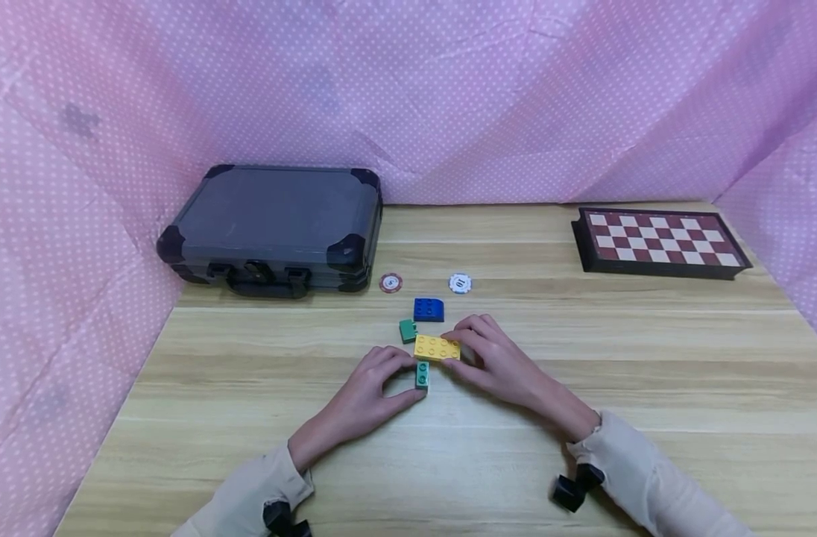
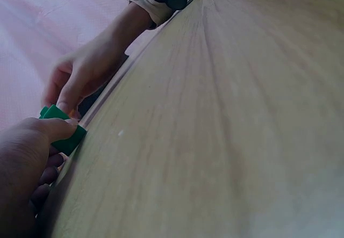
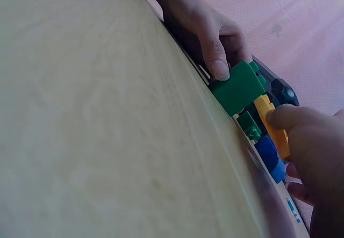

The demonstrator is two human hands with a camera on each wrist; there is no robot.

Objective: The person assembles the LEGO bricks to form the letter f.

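A green building block [image 1: 422, 377] with two studs on top stands in the middle of the table, and my left hand [image 1: 375, 384] grips it between thumb and fingers. My right hand [image 1: 492, 359] pinches the right end of a flat yellow building block [image 1: 437, 347], studs upward. In the right wrist view the yellow block [image 3: 273, 128] appears raised off the table, close beside the top of the tall green block [image 3: 236, 89]. Just beyond lie a small green block [image 1: 408, 331] and a blue block [image 1: 428, 309], neither touched by a hand.
A grey hard case [image 1: 274, 212] with black corners stands at the back left. Red-and-white [image 1: 391, 283] and white [image 1: 460, 283] poker chips lie behind the blocks. A checkered board [image 1: 660, 240] is at the back right. Pink dotted cloth [image 1: 449, 97] hangs around the wooden table.
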